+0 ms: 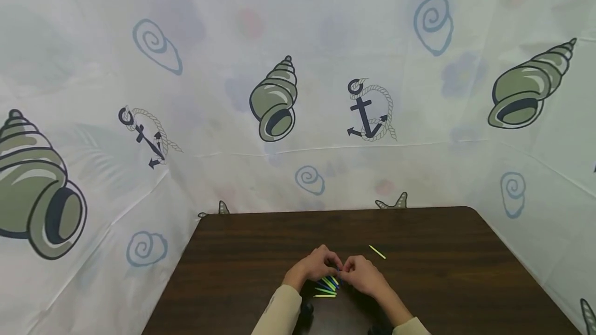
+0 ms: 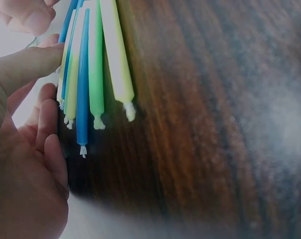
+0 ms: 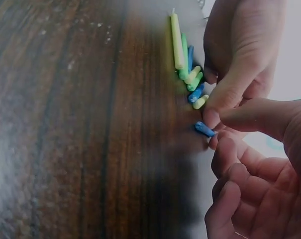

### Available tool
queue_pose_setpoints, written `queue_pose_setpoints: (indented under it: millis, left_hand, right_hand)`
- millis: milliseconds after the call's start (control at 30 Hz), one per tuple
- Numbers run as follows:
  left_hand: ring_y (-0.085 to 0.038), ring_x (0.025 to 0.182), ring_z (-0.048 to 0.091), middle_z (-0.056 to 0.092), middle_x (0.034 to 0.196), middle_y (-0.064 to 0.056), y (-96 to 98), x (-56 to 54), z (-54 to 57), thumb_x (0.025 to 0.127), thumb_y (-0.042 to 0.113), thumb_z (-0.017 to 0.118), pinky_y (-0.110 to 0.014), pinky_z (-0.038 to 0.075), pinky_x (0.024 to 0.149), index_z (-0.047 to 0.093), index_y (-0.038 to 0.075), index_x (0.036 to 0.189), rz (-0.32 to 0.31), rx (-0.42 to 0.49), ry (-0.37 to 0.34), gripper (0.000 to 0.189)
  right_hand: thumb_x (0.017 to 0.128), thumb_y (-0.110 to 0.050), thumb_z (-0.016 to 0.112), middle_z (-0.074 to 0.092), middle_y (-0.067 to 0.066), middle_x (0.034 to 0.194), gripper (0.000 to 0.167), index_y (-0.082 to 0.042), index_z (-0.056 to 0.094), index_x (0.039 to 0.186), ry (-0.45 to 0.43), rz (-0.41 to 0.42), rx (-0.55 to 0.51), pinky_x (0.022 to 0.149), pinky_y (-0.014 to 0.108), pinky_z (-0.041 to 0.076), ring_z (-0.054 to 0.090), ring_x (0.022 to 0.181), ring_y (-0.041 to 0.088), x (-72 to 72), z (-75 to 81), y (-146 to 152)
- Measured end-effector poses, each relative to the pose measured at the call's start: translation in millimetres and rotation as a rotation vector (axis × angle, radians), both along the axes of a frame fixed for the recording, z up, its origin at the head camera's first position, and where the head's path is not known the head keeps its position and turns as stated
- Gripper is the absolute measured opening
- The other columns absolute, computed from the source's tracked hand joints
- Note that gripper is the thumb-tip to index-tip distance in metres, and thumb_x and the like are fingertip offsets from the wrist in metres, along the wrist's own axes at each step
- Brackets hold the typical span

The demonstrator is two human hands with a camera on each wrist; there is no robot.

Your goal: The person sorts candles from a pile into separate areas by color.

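Note:
Small thin candles in yellow, green and blue lie fanned out on the dark wooden table, under and beside my left hand [image 1: 318, 263]. White wicks show at the near ends of the blue candle [image 2: 83, 84], green candle [image 2: 96, 74] and outermost yellow candle [image 2: 116, 55] in the left wrist view. At the far end of the fan, my left thumb and fingers pinch another blue candle [image 3: 204, 129]. My right hand [image 1: 365, 276] meets the left there, its thumb and fingertips pinching the same candle. Fingers hide most of its length.
A single yellow candle [image 1: 377, 252] lies apart on the table [image 1: 261, 237], beyond the right hand. Dark objects [image 1: 306, 310] sit by the left wrist. Cloth [image 1: 209, 169] printed with shells and anchors hangs behind and around the table.

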State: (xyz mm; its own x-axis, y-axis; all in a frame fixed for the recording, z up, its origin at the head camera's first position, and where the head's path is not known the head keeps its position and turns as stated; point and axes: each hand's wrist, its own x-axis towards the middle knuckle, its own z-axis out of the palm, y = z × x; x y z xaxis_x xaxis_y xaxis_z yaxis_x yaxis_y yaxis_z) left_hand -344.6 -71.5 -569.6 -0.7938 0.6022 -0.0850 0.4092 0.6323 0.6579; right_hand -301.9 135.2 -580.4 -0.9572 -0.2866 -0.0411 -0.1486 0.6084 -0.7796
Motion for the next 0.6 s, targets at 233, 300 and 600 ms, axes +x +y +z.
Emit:
queue_pose_setpoints:
  millis: [233, 300, 600]
  left_hand:
    - [-0.013, 0.098, 0.051, 0.063, 0.119, 0.001, 0.9, -1.3, -2.6, 0.104, 0.012, 0.071, -0.032, 0.047, 0.086, 0.083, 0.018, 0.108, 0.014, 0.002, -0.016, 0.014]
    - [-0.011, 0.097, 0.052, 0.065, 0.116, 0.003, 0.3, -5.8, -8.2, 0.103, 0.013, 0.072, -0.03, 0.047, 0.086, 0.083, 0.02, 0.107, 0.008, 0.004, -0.017, 0.014]
    - [-0.006, 0.091, 0.056, 0.069, 0.106, 0.013, -0.6, -24.9, -34.3, 0.102, 0.016, 0.074, -0.025, 0.049, 0.083, 0.083, 0.027, 0.102, -0.013, 0.06, -0.005, 0.014]
  right_hand:
    - [0.094, -0.031, 0.078, 0.063, -0.002, 0.077, 0.021, -0.017, 0.067, 0.084, -0.017, -0.073, 0.136, 0.056, 0.035, 0.04, 0.055, 0.065, 0.017, 4.6, 3.2, -7]
    - [0.095, -0.032, 0.078, 0.063, -0.002, 0.078, 0.021, -0.018, 0.066, 0.084, -0.018, -0.09, 0.17, 0.058, 0.037, 0.041, 0.056, 0.067, 0.018, 5.8, 4.5, -8]
    - [0.095, -0.027, 0.078, 0.064, -0.003, 0.079, 0.017, -0.019, 0.068, 0.084, -0.027, -0.133, 0.265, 0.061, 0.04, 0.043, 0.057, 0.068, 0.019, 7.3, 8.6, -14]
